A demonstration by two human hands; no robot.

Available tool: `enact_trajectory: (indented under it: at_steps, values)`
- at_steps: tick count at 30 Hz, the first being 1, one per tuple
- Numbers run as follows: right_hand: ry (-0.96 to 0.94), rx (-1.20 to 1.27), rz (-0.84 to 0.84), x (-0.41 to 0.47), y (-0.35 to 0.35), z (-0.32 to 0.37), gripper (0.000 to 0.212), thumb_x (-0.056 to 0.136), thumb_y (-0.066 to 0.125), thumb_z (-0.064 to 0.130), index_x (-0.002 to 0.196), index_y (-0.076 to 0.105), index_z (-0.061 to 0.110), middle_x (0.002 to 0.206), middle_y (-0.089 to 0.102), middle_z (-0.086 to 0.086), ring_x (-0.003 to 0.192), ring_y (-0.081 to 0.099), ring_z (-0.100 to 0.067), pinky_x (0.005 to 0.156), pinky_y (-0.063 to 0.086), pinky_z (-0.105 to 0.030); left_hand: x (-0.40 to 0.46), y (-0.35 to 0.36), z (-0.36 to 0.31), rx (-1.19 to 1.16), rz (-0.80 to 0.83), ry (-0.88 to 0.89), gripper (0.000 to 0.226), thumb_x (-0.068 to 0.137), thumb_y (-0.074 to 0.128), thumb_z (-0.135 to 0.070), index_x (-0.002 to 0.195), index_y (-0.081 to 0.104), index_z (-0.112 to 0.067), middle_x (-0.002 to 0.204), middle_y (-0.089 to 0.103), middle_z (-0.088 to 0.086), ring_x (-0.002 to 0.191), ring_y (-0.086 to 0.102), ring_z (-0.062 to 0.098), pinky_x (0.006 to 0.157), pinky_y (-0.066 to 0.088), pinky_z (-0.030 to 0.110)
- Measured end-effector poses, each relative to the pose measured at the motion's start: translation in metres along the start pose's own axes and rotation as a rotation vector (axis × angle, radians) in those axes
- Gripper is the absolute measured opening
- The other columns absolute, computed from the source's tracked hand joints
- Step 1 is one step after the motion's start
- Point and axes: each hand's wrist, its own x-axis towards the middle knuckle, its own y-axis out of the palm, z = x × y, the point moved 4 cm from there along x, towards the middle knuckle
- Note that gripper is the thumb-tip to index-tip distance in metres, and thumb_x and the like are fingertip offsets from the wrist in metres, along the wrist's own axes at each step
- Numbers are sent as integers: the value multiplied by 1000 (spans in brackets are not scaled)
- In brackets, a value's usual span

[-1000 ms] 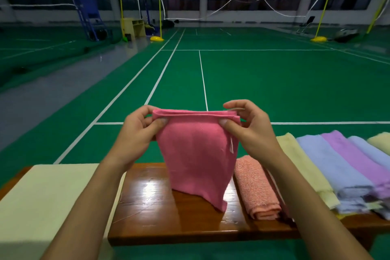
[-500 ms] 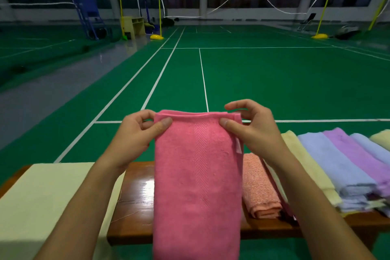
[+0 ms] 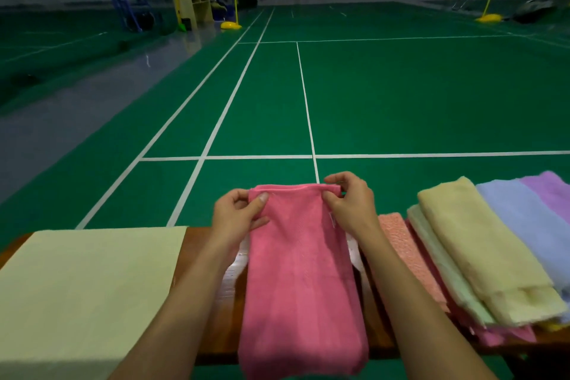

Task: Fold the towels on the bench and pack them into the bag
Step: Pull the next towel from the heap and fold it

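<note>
Left hand (image 3: 239, 214) + right hand (image 3: 350, 205) pinching pink towel (image 3: 302, 281) top corners; long axis toward frame bottom, over table (image 3: 222, 318).

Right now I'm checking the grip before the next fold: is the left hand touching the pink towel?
Touching. The head view shows the left hand pinching the pink towel at its top left corner, thumb pressed on the front.

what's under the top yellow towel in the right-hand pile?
Under the yellow towel a pale green towel shows along its left edge, with pink cloth at the pile's near edge. The bench beneath is covered.
</note>
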Motion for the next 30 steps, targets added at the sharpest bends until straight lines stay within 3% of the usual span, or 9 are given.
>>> enact_trajectory:
  at_steps: [2, 5, 9, 12, 16, 19, 23, 27, 30]
  values:
    - [43, -20, 17, 1, 10, -10, 34, 90, 72, 7, 121, 68, 19, 116, 73, 0, 100, 69, -17, 100, 55, -42, 4, 0, 7, 2, 16, 27, 36, 97, 74, -7, 129, 62, -16, 132, 65, 5, 111, 70, 19, 90, 64, 42]
    - [36, -125, 69, 2, 17, -19, 46, 90, 70, 3, 134, 63, 16, 134, 65, -6, 118, 64, -26, 108, 49, -45, 5, -11, 9, 16, 56, 52, 56, 100, 67, -3, 147, 53, -29, 142, 58, -4, 127, 62, 12, 101, 58, 49]
    - [71, -60, 111, -5, -1, -18, 39, 91, 69, 1, 127, 67, 16, 125, 69, -1, 103, 70, -20, 102, 54, -39, -7, -26, 9, 154, 173, 67, 49, 98, 71, -4, 140, 61, -28, 144, 63, -2, 124, 68, 13, 104, 57, 49]
    - [108, 37, 139, -22, -18, -17, 35, 90, 68, -5, 111, 70, 22, 113, 72, 4, 100, 71, -16, 98, 59, -43, -24, -33, 8, 256, 223, 103, 45, 95, 75, -4, 135, 66, -23, 139, 67, -6, 121, 70, 12, 108, 54, 50]
    - [213, 300, 236, -60, -34, -14, 27, 90, 71, -10, 103, 70, 14, 113, 73, -12, 87, 73, -22, 80, 63, -43, -51, -37, 6, 265, 288, 96, 38, 95, 73, 3, 128, 68, -14, 130, 74, 0, 120, 72, 20, 107, 55, 53]
    - [242, 357, 286, -86, -45, -19, 24, 91, 69, -12, 108, 70, 6, 113, 72, -18, 90, 73, -28, 78, 63, -44, -76, -34, 7, 349, 360, 114, 34, 94, 73, 3, 126, 69, -9, 126, 75, 2, 119, 72, 22, 104, 57, 46]
    - [248, 283, 391, -112, -49, -34, 24, 92, 68, -9, 109, 69, 8, 116, 71, -20, 91, 74, -31, 73, 63, -38, -105, -36, 15, 584, 481, 168, 28, 96, 75, -8, 122, 70, -19, 119, 76, -8, 113, 71, 12, 99, 59, 37]
    - [82, 50, 485, -136, -42, -34, 12, 99, 67, 6, 105, 70, 16, 102, 75, -3, 84, 76, -22, 71, 62, -34, -122, -50, 26, 987, 600, 259, 18, 98, 72, -33, 115, 69, -39, 109, 72, -23, 105, 68, -1, 90, 58, 26]
    - [-73, -169, 561, -147, -32, -33, 14, 98, 69, 14, 110, 70, 20, 104, 73, 9, 93, 69, -5, 89, 58, -32, -127, -55, 30, 1030, 643, 293, 21, 96, 72, -41, 117, 69, -39, 115, 71, -27, 111, 66, -5, 97, 55, 24]
